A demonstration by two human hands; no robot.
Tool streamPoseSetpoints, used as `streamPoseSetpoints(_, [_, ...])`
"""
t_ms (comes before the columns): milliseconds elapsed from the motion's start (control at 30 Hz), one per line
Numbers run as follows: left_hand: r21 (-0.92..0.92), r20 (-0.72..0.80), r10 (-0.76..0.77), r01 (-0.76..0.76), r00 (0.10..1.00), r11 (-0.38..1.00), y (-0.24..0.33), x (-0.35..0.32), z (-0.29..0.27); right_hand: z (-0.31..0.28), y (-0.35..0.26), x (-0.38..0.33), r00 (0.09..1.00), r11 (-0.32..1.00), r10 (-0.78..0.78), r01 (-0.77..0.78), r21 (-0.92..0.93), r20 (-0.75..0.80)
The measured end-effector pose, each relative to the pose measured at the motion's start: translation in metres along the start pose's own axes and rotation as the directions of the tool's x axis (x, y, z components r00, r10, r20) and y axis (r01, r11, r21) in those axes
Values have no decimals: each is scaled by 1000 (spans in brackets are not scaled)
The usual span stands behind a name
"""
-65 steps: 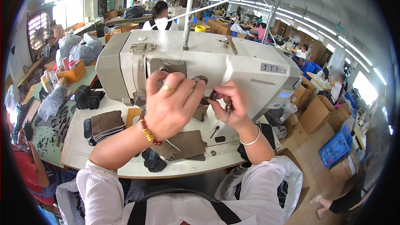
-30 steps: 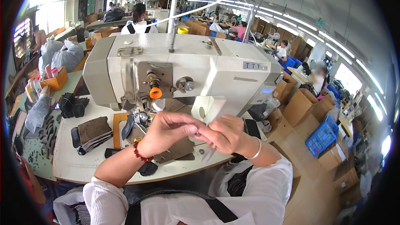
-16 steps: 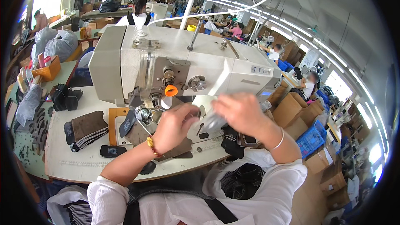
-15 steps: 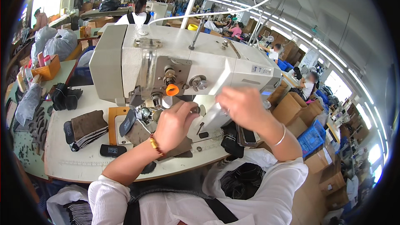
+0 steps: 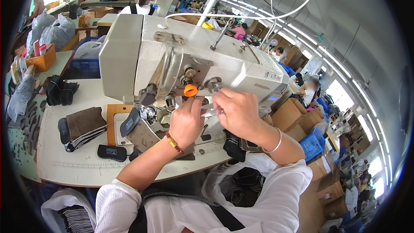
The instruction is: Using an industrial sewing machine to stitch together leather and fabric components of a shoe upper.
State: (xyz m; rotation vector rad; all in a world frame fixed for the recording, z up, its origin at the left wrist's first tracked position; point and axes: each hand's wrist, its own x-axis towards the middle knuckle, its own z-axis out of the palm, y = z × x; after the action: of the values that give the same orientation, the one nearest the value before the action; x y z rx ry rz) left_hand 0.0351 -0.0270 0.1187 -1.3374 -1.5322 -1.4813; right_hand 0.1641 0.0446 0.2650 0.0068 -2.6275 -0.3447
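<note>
Both of my hands are raised and close together in front of the white sewing machine (image 5: 241, 67), just below its orange knob (image 5: 190, 90). My left hand (image 5: 186, 123) is closed in a pinch; what its fingertips hold is hidden. My right hand (image 5: 238, 111) is closed on a thin, shiny silver tool (image 5: 210, 113), whose tip reaches toward the left fingertips; its exact kind is blurred. Under my left wrist, a brown fabric piece (image 5: 145, 136) with a dark patch (image 5: 130, 122) lies by the needle area.
On the white table (image 5: 86, 174) lie a folded brown stack (image 5: 88, 125), a dark patch (image 5: 112, 152), an orange frame (image 5: 111, 125) and black bundles (image 5: 61, 90). Below the front edge hangs a white sack (image 5: 215, 181) of dark pieces. Cardboard boxes (image 5: 282, 114) stand at right.
My right hand has come left and down to meet the left one, and the silver tool now shows between them. My left hand has shifted slightly right. The whole view has tilted.
</note>
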Motion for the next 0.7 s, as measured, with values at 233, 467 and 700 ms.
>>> streamPoseSetpoints(233, [-45, 27, -43, 44, 999, 998, -1, 0, -1, -3, 5, -9, 959, 996, -18, 42, 80, -281])
streamPoseSetpoints(467, [-36, 20, -5, 5, 1000, 999, -1, 1, -2, 0, 3, -3, 904, 978, 187, -210, -17, -384])
streamPoseSetpoints(700, [-27, 14, 25, -25, 1000, 999, -2, 3, -3, 2, 3, -2, 917, 970, 162, -216, -113, -364])
